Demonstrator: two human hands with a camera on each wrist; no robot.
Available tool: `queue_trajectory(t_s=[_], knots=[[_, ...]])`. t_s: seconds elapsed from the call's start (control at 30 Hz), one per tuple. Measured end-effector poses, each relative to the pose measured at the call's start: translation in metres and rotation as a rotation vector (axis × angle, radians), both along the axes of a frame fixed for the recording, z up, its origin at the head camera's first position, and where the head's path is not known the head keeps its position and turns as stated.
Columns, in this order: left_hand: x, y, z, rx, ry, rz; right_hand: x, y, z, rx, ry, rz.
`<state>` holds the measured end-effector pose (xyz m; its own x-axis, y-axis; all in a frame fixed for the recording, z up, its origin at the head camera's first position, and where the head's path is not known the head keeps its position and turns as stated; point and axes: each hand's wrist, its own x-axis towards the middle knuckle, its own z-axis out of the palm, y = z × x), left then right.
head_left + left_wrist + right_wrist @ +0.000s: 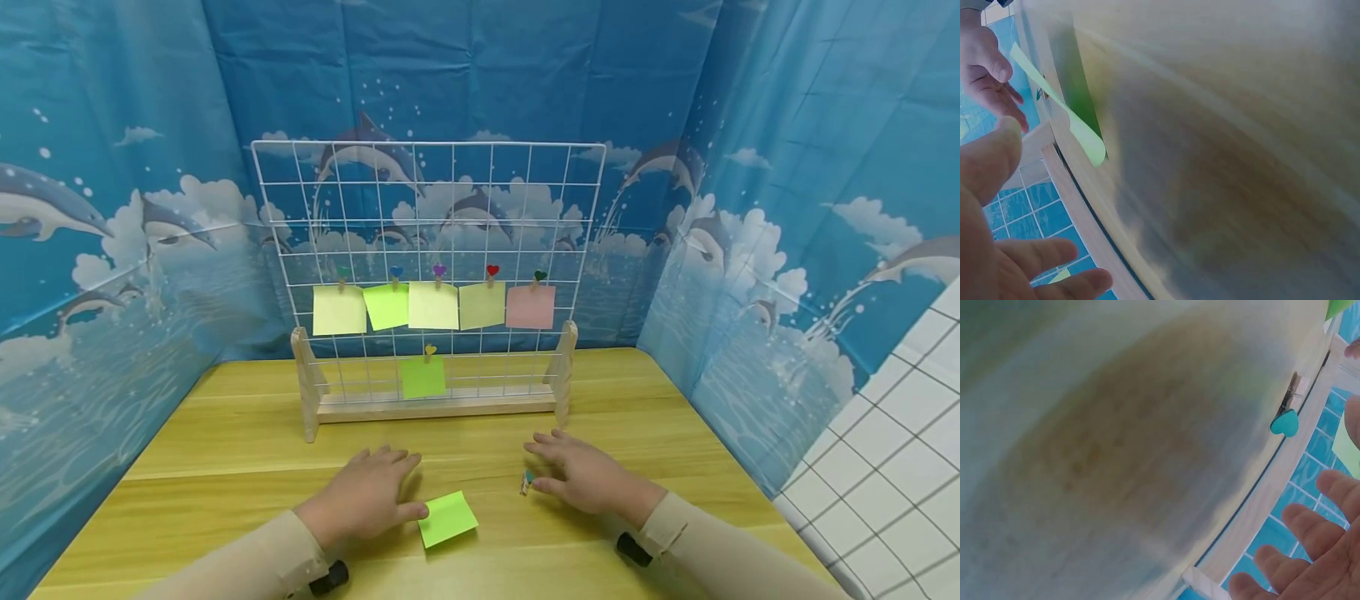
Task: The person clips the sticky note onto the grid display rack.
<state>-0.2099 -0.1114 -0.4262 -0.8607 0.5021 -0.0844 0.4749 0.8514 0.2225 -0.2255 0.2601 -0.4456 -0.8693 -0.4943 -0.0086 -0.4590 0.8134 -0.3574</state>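
My left hand (369, 497) hovers low over the table with its fingers spread and nothing in its grasp. Its thumb overlaps the left edge of a bright green sticky note (450, 521) in the head view; from the left wrist the curled note (1088, 140) shows apart from the thumb. To the right, my right hand (581, 477) is likewise held out with loose fingers. Just left of its thumb lies a small wooden clothespin (525, 483) with a teal heart (1286, 424). Both palms appear beside the objects, not gripping them.
Behind the hands, a white wire grid (472, 221) stands in a wooden base (442, 408). Heart clothespins hold a row of several paper notes on it, with one green note (423, 378) lower down. Dolphin-print curtains (465, 67) enclose the wooden table (187, 450).
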Motion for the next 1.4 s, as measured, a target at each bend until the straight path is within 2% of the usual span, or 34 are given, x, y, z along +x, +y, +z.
queue_trajectory(t_s=[0.3, 0.53, 0.93, 1.4], knots=[[0.005, 0.003, -0.002, -0.024, 0.015, -0.046, 0.004, -0.004, 0.003, 0.003, -0.046, 0.036], [0.006, 0.004, -0.006, -0.05, 0.048, -0.104, 0.003, -0.008, 0.002, 0.034, -0.022, 0.063], [0.009, 0.01, -0.008, -0.065, 0.05, -0.11, 0.003, -0.015, 0.005, 0.099, 0.036, 0.09], [0.011, 0.013, -0.008, -0.118, 0.054, -0.136, 0.003, -0.017, 0.005, 0.129, 0.006, 0.055]])
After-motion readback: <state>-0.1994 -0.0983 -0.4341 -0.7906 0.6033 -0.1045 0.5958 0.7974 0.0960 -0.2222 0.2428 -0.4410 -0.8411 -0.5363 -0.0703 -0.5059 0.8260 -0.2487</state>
